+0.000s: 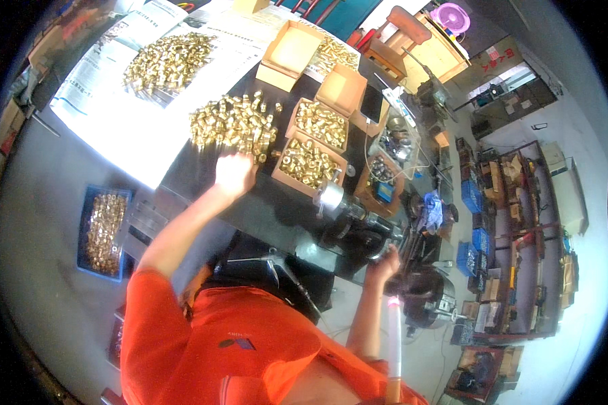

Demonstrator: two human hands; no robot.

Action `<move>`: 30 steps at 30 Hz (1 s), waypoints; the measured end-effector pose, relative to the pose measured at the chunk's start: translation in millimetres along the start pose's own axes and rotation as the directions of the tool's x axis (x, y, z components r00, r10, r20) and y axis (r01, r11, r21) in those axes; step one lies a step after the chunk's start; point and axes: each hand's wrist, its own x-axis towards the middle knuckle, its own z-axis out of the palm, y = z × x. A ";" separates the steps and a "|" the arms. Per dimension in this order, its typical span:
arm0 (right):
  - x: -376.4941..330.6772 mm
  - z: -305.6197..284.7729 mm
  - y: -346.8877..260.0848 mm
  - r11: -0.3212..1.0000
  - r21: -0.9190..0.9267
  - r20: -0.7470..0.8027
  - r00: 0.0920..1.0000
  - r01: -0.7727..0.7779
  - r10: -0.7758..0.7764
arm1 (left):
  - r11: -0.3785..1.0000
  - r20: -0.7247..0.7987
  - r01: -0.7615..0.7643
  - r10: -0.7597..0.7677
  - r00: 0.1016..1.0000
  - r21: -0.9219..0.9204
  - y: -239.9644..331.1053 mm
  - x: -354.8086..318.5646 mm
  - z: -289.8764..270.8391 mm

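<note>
My left hand point(236, 174) is at the near edge of a loose pile of brass fittings point(233, 125) on the dark bench. Its fingers look curled together, but glare washes them out and any piece in them cannot be made out. My right hand point(383, 264) is closed around a handle at the near end of a small bench machine point(358, 226). A round metal chuck point(330, 196) forms the machine's far-left end. Beside it, two cardboard boxes, the nearer box point(292, 177) and the farther box point(345, 144), hold more brass fittings.
More brass parts point(169, 62) lie on newspaper point(108, 81) at the far left. An open empty carton point(287, 50) stands behind. A blue crate point(88, 263) of parts sits on the floor at left. Shelves point(520, 324) line the right wall. A white stick with a glowing tip point(394, 337) crosses the near foreground.
</note>
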 end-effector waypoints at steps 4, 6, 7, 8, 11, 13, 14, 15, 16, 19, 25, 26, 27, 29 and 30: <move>2.8 -7.1 3.2 1.000 0.003 0.020 1.000 0.014 -0.014 | 0.862 0.069 -0.025 0.069 0.995 -0.506 -4.6 -7.6 -9.6; 0.2 -6.2 2.6 1.000 -0.019 0.013 1.000 0.003 -0.002 | 0.453 0.240 0.152 0.144 0.960 -0.878 12.2 -14.8 -26.6; -0.8 -4.8 1.5 1.000 -0.031 0.012 1.000 -0.002 0.003 | 0.288 0.222 0.156 0.213 0.951 -0.945 21.0 -18.2 -34.6; 0.2 -5.9 1.8 1.000 -0.023 0.022 1.000 -0.006 0.006 | 0.113 0.188 0.162 0.279 0.942 -0.980 29.5 -19.6 -41.3; 2.8 -8.8 1.9 1.000 -0.018 0.033 0.999 0.000 0.001 | -0.028 0.169 0.194 0.380 0.910 -0.981 52.2 -19.1 -52.7; 0.6 -8.3 1.9 0.999 -0.043 0.018 1.000 0.021 -0.020 | -0.070 0.168 0.215 0.410 0.896 -0.974 61.1 -17.8 -53.7; -0.7 -7.3 1.8 0.999 -0.037 0.021 0.999 0.027 -0.026 | -0.090 0.169 0.227 0.425 0.889 -0.970 65.0 -17.5 -53.7; -1.8 -5.6 1.6 0.999 -0.032 0.024 0.999 0.033 -0.032 | -0.116 0.176 0.241 0.405 0.897 -0.964 68.9 -17.7 -50.6; -2.5 -5.2 1.2 0.999 -0.027 0.026 0.999 0.039 -0.038 | -0.098 0.199 0.259 0.408 0.891 -0.961 69.8 -16.8 -50.9; -1.3 -8.4 1.0 1.000 -0.017 0.023 0.999 0.025 -0.025 | -0.064 0.246 0.297 0.413 0.877 -0.953 70.5 -14.7 -53.7; -14.3 -9.1 -10.6 1.000 -0.008 0.026 0.999 0.027 -0.027 | -0.036 0.205 0.248 0.457 0.865 -0.968 68.8 -11.5 -51.7; -17.2 -10.3 -13.7 0.999 -0.023 0.029 0.999 0.036 -0.035 | -0.034 0.196 0.241 0.474 0.858 -0.970 68.1 -9.8 -52.1; -20.4 -11.1 -18.3 0.999 -0.030 0.004 1.000 0.014 -0.014 | -0.033 0.187 0.233 0.491 0.851 -0.972 67.5 -8.2 -52.6; -30.7 -6.8 -34.4 0.998 -0.040 0.069 0.997 0.037 -0.034 | -0.008 0.180 0.212 0.500 0.847 -0.977 67.5 -5.4 -53.0; -32.8 -6.9 -40.8 0.998 -0.045 0.102 0.994 0.048 -0.044 | 0.005 0.177 0.201 0.503 0.846 -0.979 67.6 -4.4 -52.8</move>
